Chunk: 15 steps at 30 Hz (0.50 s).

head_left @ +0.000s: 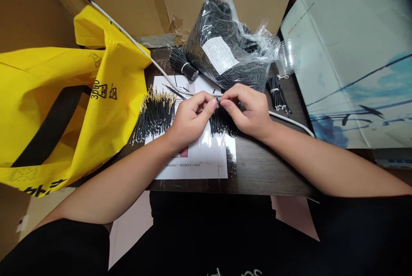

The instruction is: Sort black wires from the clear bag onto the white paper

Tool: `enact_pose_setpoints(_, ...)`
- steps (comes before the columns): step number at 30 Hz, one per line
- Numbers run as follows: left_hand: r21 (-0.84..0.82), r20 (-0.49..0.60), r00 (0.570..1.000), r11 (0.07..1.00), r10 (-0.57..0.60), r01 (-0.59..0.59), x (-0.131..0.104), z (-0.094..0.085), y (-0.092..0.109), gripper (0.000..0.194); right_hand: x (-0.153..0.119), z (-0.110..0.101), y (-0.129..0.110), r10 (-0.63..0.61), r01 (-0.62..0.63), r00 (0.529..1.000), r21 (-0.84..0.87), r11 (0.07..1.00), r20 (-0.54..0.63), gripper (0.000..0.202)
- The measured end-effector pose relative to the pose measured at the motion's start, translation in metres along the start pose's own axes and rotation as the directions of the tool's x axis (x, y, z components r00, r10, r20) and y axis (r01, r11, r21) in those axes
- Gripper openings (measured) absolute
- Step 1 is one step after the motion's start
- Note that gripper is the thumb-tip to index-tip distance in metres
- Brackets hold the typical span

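My left hand (193, 118) and my right hand (248, 110) meet fingertip to fingertip over the table, both closed in a pinch. Something small and dark sits between the fingertips; too little of it shows to name it. Just beneath and behind the fingers lies a row of short black wires (222, 123) with silvery ends. To the left of my left hand spreads a larger pile of black wires (156, 115) with gold-coloured tips. Under both piles is a printed sheet (196, 172) with a glossy surface, partly covered by my left hand and forearm.
A clear plastic bag (222, 22) full of black pieces stands behind my hands. Tied wire bundles (183, 65) flank it, with clear cups (286, 57) at right. A white cable (141, 48) crosses the table. A yellow bag (125, 78) is left; a pale panel (354, 61) borders the right.
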<state>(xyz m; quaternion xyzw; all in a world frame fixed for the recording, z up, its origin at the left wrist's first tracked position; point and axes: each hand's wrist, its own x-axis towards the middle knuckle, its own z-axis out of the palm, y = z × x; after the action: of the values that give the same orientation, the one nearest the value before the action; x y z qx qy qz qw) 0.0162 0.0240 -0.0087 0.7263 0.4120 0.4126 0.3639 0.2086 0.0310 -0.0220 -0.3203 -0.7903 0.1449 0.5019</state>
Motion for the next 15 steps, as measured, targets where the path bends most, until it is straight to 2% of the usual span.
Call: enact_pose_setpoints(15, -0.001, 0.003, 1.0, 1.0, 0.006, -0.006, 0.0005, 0.0006, 0.0003, 0.03, -0.0003, -0.0003, 0.0004, -0.006, 0.006, 1.0, -0.027, 1.0, 0.015, 0.016)
